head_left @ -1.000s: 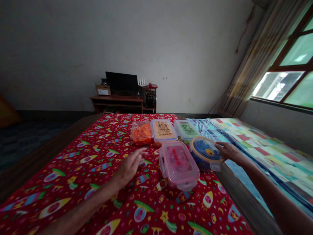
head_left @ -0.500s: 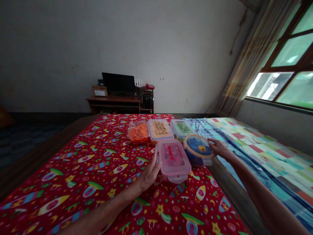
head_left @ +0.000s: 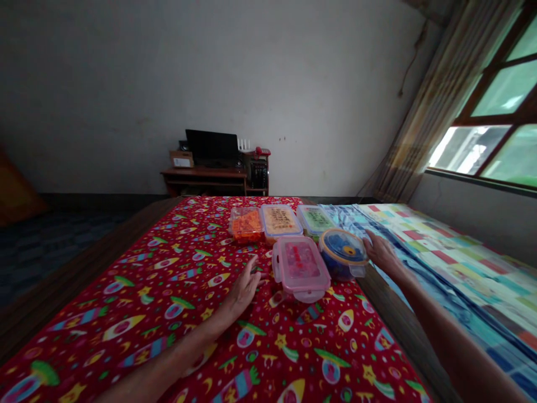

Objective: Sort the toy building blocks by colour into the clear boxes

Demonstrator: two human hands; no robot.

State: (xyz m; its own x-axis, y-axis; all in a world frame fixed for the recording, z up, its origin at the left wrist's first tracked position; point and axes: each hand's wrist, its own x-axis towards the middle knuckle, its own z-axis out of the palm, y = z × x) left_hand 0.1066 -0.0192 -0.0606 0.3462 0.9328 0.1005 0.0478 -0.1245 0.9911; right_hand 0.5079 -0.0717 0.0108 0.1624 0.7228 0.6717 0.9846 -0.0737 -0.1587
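Head camera looks forward and down, over left hand (head_left: 245, 286) and red cloth (head_left: 168, 291).

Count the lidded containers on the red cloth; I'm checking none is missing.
5. Three form the back row: orange box, yellow box, green box. In front, the pink box near the left hand and the round blue tub by the right hand. None seems hidden.
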